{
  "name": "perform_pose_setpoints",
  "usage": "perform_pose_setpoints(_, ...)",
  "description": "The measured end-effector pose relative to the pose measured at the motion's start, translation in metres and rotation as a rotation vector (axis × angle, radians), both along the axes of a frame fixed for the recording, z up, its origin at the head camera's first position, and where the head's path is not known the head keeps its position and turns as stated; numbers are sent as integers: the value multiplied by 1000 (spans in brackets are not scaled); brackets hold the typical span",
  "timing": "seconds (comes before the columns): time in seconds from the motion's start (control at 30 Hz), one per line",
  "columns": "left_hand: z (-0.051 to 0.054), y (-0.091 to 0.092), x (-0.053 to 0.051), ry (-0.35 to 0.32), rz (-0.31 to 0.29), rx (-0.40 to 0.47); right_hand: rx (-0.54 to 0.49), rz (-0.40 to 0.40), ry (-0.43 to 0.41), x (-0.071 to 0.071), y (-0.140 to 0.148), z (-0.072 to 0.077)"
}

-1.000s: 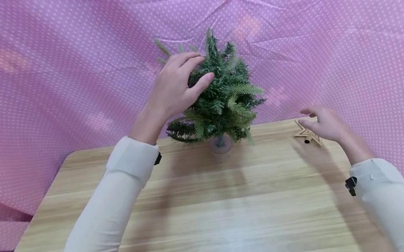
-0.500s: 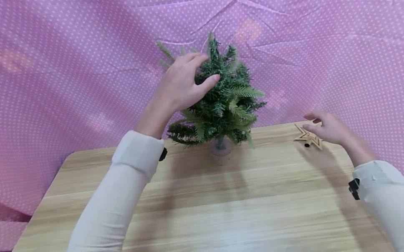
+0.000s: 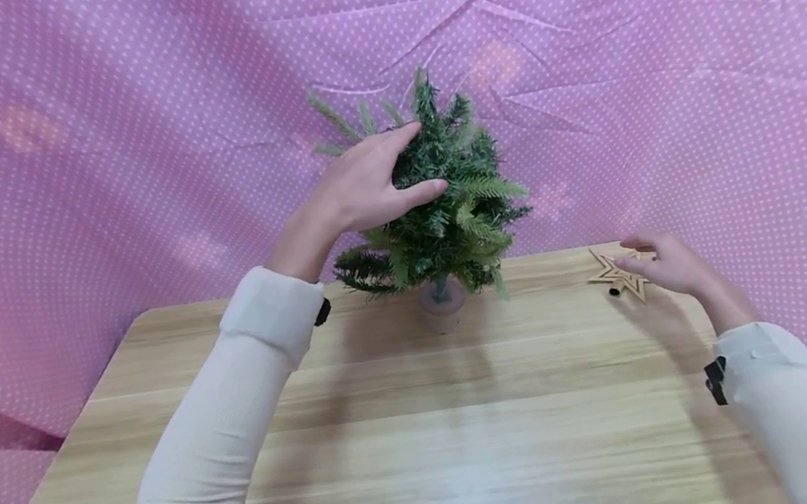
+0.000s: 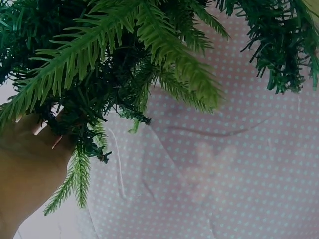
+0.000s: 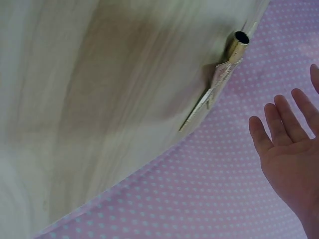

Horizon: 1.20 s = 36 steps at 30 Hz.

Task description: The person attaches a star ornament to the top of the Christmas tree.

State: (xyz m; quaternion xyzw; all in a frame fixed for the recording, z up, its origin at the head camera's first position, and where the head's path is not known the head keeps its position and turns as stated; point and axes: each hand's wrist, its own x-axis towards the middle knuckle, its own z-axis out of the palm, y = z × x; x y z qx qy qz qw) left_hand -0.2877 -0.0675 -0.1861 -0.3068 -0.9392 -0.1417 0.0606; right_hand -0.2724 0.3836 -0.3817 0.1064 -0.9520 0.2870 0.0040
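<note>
A small artificial Christmas tree (image 3: 445, 222) stands upright on a pot-like base at the table's back middle. In the head view the left hand (image 3: 365, 181) lies against its left side, with thumb and fingers spread apart. Some of its fingertips are hidden among the branches, also in the left wrist view, where green sprigs (image 4: 174, 55) hang over the hand (image 4: 30, 169). At the back right lies a gold star tree topper (image 3: 613, 272) with a short tube. Close above it hovers the right hand (image 3: 670, 265); the right wrist view shows its fingers extended, apart from the star (image 5: 217, 82).
The wooden table (image 3: 426, 434) ends at a back edge just behind the tree and the star. A pink polka-dot cloth (image 3: 171, 146) hangs behind and at both sides. Each wrist bears a small black device (image 3: 717, 382).
The left hand has shifted a little right and down along the tree, its thumb lower. The right hand has drifted slightly right, leaving more of the star visible. The star lies still.
</note>
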Motion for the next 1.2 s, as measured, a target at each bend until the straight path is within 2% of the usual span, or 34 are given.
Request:
perform_pose_setpoints(0.33,-2,-10,-1,-7,4,29,48,-34,-49,-8,9,-13)
perform_pose_setpoints(0.5,-4,-11,0,-20,14,37,92,-28,-75,-7,16,-21)
perform_pose_setpoints(1.0,-7,-7,-2,-20,-11,63,52,-71,-173,-3,33,-42)
perform_pose_setpoints(1.2,-9,-4,-5,-12,-17,75,43,-77,-176,-2,37,-45)
